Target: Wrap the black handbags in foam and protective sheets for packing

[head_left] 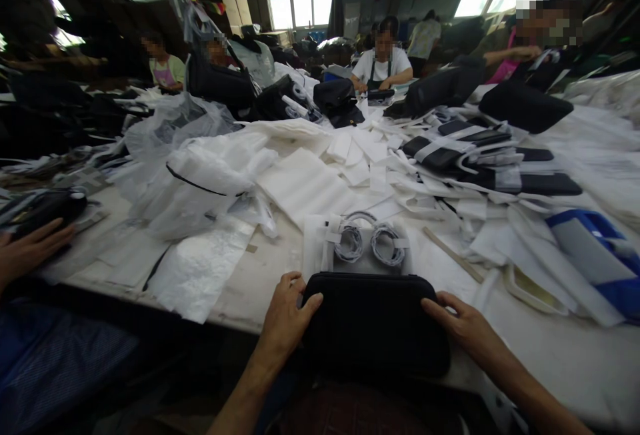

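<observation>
A flat black case (375, 325) with rounded corners is held at the table's near edge, tilted toward me. My left hand (287, 311) grips its upper left corner, thumb on the front face and fingers behind. At the upper right corner, my right hand (457, 318) pinches the case between thumb and fingers. Just beyond the case lie two coils of pale grey cord or piping (387, 245), strapped with white strips onto a piece of white foam (315, 241). The case hides the near part of that foam.
White foam sheets (305, 181) and crumpled clear plastic bags (210, 175) cover much of the table. Bundled black pieces (500, 155) and a blue-and-grey item (595, 255) lie right. A co-worker's hand (40, 245) rests on a black item at left. Several people sit farther back.
</observation>
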`<state>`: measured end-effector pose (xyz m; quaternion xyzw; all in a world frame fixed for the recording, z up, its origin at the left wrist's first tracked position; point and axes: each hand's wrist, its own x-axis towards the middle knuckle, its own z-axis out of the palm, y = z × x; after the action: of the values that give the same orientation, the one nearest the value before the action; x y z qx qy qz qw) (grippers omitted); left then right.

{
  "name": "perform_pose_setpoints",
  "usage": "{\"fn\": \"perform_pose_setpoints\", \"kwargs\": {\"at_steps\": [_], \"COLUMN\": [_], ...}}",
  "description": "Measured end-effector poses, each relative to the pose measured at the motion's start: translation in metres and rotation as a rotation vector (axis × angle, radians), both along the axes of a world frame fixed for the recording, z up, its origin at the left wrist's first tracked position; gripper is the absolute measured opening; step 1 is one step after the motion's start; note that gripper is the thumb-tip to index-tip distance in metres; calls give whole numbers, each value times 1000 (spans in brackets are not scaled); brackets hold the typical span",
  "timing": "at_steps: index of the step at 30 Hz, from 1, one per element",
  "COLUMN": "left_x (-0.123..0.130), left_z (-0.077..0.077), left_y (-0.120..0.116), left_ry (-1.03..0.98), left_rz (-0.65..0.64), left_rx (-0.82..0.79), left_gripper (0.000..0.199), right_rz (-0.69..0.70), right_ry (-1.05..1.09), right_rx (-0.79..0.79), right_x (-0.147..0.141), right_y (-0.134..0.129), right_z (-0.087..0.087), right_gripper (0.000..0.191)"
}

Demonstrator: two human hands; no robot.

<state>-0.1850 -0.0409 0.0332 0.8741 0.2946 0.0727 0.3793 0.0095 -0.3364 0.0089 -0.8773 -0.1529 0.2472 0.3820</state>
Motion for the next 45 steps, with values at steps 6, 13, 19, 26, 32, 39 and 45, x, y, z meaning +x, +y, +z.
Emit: {"fn": "perform_pose_setpoints", "kwargs": {"at_steps": [6,13,19,26,32,39,45], "left_x": [6,19,14,11,5,4,3], "left_z": [8,8,6,5,8,-24,-19], "left_y": [11,32,17,11,2,-9,-12], "left_ry": [277,293,121,100,32,-229,-195], "left_rz": [76,-154,-72,-38,27,368,198], "left_rx": [-108,-285,-319,-332,-446,-420,185], "left_gripper": [60,58,51,53,55,58,30], "right_rz": [10,187,-6,-191,-223,-321,255], "right_ry": [51,370,533,507,505,-252,-1037], "right_rx": [-26,111,374,368,502,310,271], "right_x": [16,21,2,-7,-18,-35,-21], "right_y": [0,9,11,11,16,18,-2], "right_z": [2,40,46,49,32,-12,-10], "right_gripper": [54,51,49,46,42,72,41]}}
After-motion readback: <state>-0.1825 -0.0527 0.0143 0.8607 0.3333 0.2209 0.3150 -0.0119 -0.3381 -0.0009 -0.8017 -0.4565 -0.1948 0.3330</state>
